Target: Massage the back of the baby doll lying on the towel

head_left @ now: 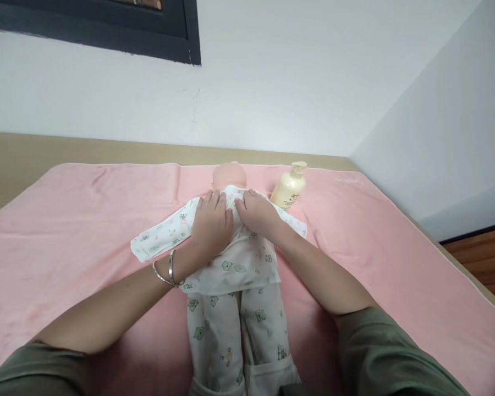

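A baby doll (229,176) lies on a pink cloth (107,220), its bald head toward the wall. It wears a white printed top (239,264) and matching trousers (218,335); both sleeves spread outward. My left hand (212,223) rests on the upper left of the top, palm down, fingers extended toward the head. On the upper right of the top lies my right hand (258,212), also palm down, its thumb apart and the fingers partly hidden behind the back of the hand. Neither hand is seen gripping the fabric.
A cream pump bottle (287,190) leans beside the doll's head, at the right. Behind the cloth are a wooden surface edge (25,157) and a white wall (272,82) with a dark frame (148,33). Brown wood (487,258) shows at the far right.
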`<state>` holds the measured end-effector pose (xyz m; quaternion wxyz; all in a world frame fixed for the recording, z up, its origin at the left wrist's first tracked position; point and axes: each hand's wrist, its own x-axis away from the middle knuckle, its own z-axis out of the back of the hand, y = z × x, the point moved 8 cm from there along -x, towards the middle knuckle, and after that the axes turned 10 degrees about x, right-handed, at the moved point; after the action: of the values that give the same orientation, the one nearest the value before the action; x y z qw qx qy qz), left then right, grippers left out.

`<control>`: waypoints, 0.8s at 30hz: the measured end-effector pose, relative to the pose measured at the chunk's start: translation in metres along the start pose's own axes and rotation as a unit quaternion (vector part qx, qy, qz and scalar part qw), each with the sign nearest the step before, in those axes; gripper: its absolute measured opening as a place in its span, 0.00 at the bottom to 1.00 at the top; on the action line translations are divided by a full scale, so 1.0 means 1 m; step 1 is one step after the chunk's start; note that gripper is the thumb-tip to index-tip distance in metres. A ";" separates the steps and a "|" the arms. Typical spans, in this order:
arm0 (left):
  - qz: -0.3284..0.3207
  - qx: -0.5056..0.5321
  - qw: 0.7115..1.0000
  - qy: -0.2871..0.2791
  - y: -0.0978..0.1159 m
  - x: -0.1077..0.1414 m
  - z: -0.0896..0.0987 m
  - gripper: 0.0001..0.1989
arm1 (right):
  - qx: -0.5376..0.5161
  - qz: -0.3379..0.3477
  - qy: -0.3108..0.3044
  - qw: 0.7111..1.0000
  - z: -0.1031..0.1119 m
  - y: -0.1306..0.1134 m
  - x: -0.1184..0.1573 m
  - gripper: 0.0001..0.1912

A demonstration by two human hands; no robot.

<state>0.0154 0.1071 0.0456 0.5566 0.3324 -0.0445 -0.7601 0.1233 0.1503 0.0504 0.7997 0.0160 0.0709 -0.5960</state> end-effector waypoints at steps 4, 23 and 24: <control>-0.017 0.017 1.000 0.009 0.005 0.011 -0.006 0.25 | -0.006 0.003 -0.004 1.000 -0.006 0.003 -0.009 0.30; -0.012 0.047 0.999 0.011 0.001 0.008 -0.005 0.27 | -0.058 0.014 0.050 0.997 -0.006 0.002 -0.008 0.27; -0.006 0.059 0.998 0.008 -0.002 0.007 -0.005 0.27 | -0.052 0.015 0.056 0.997 -0.005 0.001 -0.006 0.26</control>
<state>0.0155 0.1039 0.0376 0.5319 0.3713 -0.0825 -0.7566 0.1219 0.1563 0.0463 0.8032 0.0093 0.1462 -0.5774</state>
